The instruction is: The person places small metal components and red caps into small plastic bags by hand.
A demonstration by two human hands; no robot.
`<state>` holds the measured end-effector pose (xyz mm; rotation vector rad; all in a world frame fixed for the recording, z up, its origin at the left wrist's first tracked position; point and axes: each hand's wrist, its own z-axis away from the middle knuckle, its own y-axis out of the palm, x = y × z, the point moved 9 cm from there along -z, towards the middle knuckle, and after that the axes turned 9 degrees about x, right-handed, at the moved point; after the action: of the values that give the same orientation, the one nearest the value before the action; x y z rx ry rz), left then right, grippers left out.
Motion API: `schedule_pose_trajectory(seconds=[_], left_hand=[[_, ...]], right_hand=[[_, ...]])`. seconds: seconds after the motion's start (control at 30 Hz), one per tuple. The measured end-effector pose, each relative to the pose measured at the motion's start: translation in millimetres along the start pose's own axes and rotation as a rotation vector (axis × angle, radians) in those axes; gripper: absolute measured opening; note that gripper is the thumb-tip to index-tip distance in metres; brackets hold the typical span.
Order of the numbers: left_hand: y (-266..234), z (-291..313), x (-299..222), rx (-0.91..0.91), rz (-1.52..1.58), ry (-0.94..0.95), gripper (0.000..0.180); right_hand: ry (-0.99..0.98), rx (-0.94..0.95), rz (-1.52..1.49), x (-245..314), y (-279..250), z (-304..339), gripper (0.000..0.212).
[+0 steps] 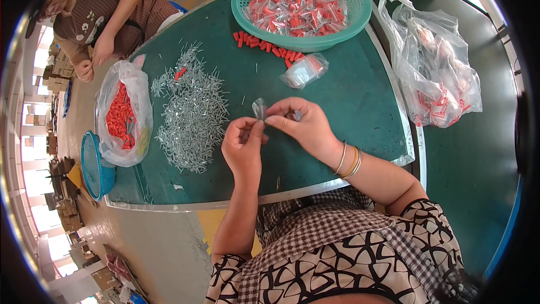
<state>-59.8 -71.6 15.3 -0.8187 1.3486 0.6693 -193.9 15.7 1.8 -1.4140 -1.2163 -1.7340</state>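
Observation:
Over the green tabletop, a small clear plastic bag point(259, 109) stands up between my two hands. My left hand point(244, 141) pinches its lower edge between thumb and fingers. From the other side my right hand point(306, 126) grips it too, thumb and forefinger together. Something small and greyish shows in the curl of the right hand's fingers; its kind I cannot make out. Left of my hands lies a wide heap of silvery screws point(194, 118). Beyond them are a packet of clear bags point(304, 71) and a row of red plastic plugs point(270, 47).
A green basket point(239, 14) full of bagged red plugs stands at the far edge. At left, a white plastic bag point(143, 129) holds loose red plugs, beside a blue basket point(90, 166). A tied clear bag point(444, 73) lies right. Another person point(107, 11) sits far left.

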Motion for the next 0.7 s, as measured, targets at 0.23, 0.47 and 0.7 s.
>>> schedule_pose_trajectory(seconds=[0.23,0.47,0.7], left_hand=[[16.8,6.3,-3.5,0.098,-0.085,-0.005,0.009],[6.7,-5.6,-44.3,0.155,-0.159,0.32,0.037],[5.9,-18.0,-25.1,0.275,-0.252,0.001,0.012]], right_hand=[[0.103,0.065,0.088,-7.7,1.2,1.2,0.014],[0.102,0.084,0.168,7.8,3.8,1.0,0.018],[0.094,0.046,0.269,12.7,-3.4,0.8,0.02]])
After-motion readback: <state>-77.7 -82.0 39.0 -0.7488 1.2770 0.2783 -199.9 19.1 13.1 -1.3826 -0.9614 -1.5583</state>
